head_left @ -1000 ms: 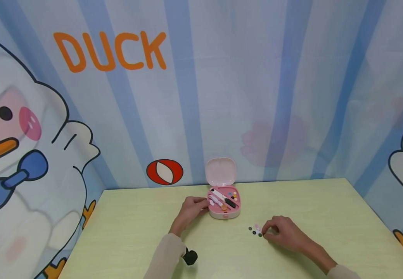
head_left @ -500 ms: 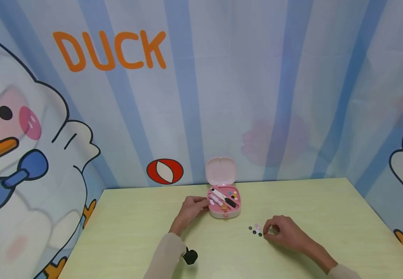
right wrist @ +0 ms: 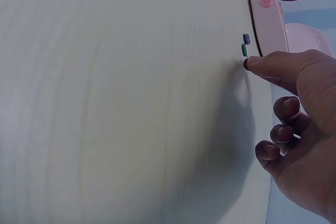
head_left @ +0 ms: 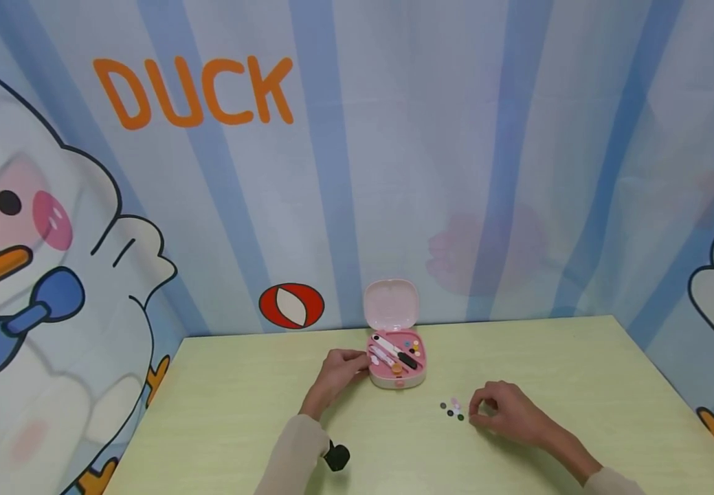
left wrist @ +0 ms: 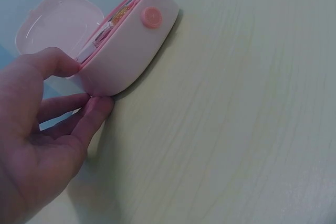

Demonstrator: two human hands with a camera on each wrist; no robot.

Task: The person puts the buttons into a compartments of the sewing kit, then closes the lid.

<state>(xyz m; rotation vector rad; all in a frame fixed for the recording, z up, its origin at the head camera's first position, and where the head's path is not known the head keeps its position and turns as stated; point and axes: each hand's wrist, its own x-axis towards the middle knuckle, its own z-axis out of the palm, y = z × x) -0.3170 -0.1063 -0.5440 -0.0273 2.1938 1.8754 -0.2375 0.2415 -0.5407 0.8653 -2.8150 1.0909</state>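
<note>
A pink sewing kit case (head_left: 397,378) stands with its lid (head_left: 392,304) up at the back of the table. My left hand (head_left: 339,371) grips the case's left side, thumb at the rim and fingers low on the wall (left wrist: 131,51). Several small buttons (head_left: 451,413), dark, pink and white, lie on the table right of the case. Just right of them is my right hand (head_left: 508,411), thumb and index tips together, other fingers curled. In the right wrist view its thumb overlaps a dark button (right wrist: 245,65); nothing shows between the fingertips.
Inside the case lie a white tool with a black end (head_left: 403,357), coloured buttons (head_left: 416,348) and an orange round piece (head_left: 396,368). A black wrist camera (head_left: 337,456) juts from the left sleeve. A printed duck curtain (head_left: 357,172) hangs behind the table (head_left: 233,412).
My right hand has shifted slightly right, away from the buttons, which stay in place. The left hand and case have not moved.
</note>
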